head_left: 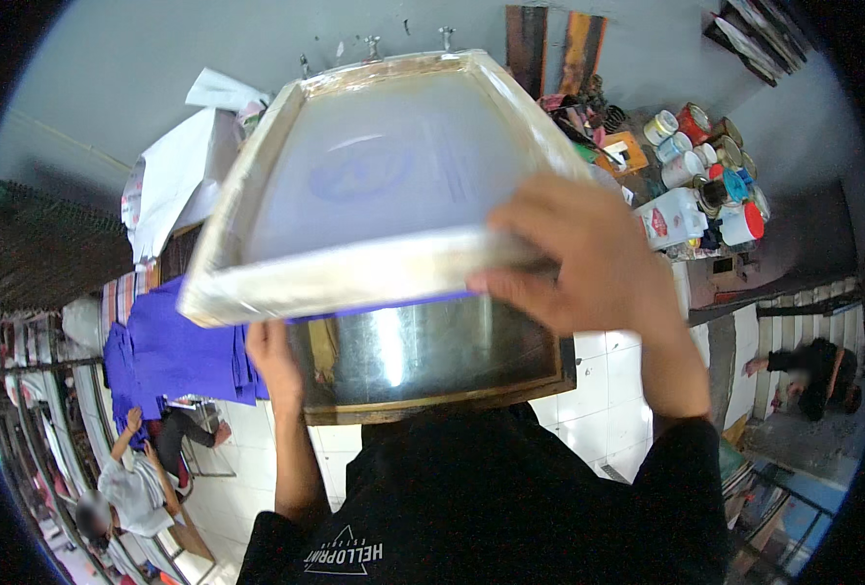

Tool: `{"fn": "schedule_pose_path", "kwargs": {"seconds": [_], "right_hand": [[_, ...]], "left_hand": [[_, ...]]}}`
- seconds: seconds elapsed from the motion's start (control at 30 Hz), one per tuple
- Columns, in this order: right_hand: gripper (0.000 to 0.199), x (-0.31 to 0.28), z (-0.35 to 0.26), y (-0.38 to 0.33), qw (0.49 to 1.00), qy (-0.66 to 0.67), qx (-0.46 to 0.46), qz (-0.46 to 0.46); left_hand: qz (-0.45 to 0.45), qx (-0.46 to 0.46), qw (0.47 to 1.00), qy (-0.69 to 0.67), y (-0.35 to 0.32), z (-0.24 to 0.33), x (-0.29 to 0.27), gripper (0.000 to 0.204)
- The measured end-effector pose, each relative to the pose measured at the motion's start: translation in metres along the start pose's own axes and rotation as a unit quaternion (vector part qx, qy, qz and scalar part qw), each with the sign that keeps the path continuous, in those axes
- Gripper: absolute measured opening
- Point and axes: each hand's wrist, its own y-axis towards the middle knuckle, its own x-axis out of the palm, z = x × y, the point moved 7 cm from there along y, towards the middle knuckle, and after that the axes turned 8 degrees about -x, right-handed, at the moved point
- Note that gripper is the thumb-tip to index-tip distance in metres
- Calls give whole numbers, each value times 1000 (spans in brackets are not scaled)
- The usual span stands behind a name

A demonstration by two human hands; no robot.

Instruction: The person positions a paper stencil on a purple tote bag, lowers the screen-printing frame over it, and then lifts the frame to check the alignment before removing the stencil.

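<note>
A wooden screen printing frame [393,261] with pale mesh and a faint dark design is tilted up in front of me. My right hand [574,258], slightly blurred, grips its near edge toward the right, fingers over the wood and thumb below. Under the near edge shows a strip of purple cloth [384,310] on a dark, glossy board [432,356]. My left hand [274,369] is beside the board's left side, just below the frame's near left corner. Its fingertips are hidden there, so whether it holds cloth cannot be told.
Stacked purple fabric [184,341] lies to the left, near a seated person [145,487]. Paint cans and bottles [691,171] crowd a surface at the right. Metal taps [374,46] line the wall behind the frame. Another person [817,378] is by the stairs at far right.
</note>
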Motion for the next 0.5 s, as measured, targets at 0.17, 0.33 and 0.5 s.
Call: {"fn": "schedule_pose_path", "kwargs": {"seconds": [0.17,0.33,0.5], "right_hand": [[43,115,-7,-78,997,26,57,-55],[43,161,-2,-103,991,36,86,-97],[44,172,5,-109,987,37,105,-114]], "left_hand": [[75,-9,997,-14,-11,-31,-60,34],[14,10,996,89,-22,-2,-22,38],[-71,109,974,184,-36,29,25,35]]}}
